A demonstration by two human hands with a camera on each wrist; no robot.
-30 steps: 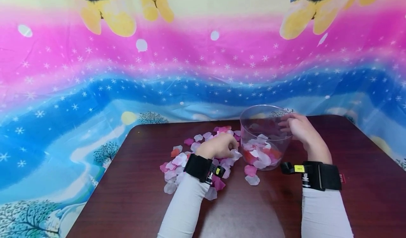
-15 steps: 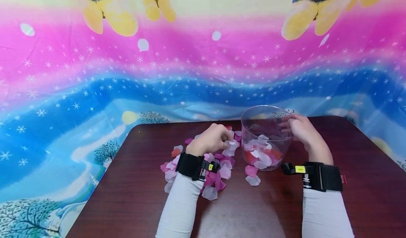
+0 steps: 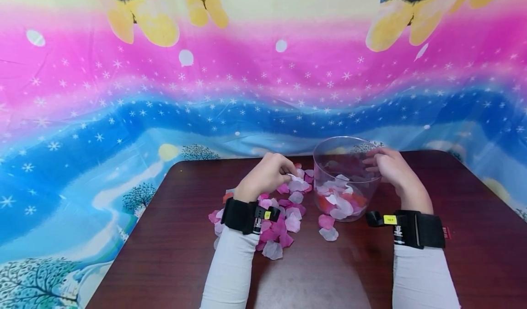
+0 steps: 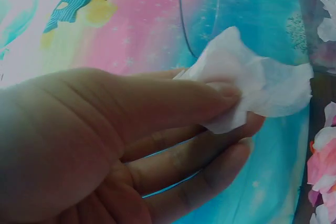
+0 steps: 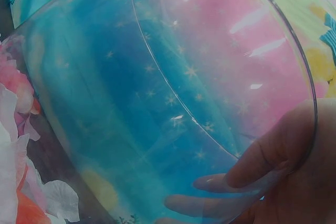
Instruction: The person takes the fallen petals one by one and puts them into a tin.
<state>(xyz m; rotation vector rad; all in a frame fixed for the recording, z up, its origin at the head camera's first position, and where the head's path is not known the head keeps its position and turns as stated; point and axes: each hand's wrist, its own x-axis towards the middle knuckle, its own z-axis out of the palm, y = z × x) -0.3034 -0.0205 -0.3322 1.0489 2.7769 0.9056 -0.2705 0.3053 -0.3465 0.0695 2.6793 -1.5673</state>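
Note:
My left hand (image 3: 266,175) is lifted over the left part of the petal pile. Its thumb and fingers pinch thin pale petals (image 4: 226,80), which overlap, so I cannot tell how many there are. At the right side of a clear plastic bucket (image 3: 347,179), my right hand (image 3: 393,169) holds it by the rim. Its fingers (image 5: 202,204) show through the clear wall. White, pink and orange petals (image 3: 339,201) lie in the bottom of the bucket, which stands upright. The loose petal pile (image 3: 277,226) spreads left of the bucket, partly hidden by my left hand and wrist.
Two stray petals (image 3: 327,227) lie just in front of the bucket. The dark brown wooden table (image 3: 164,254) reaches back to a printed cloth backdrop (image 3: 255,80). Black straps with small cameras sit on both wrists.
My left hand has risen from the pile and drawn slightly left, carrying pale petals and uncovering more of the pile. The right hand and bucket have stayed in place.

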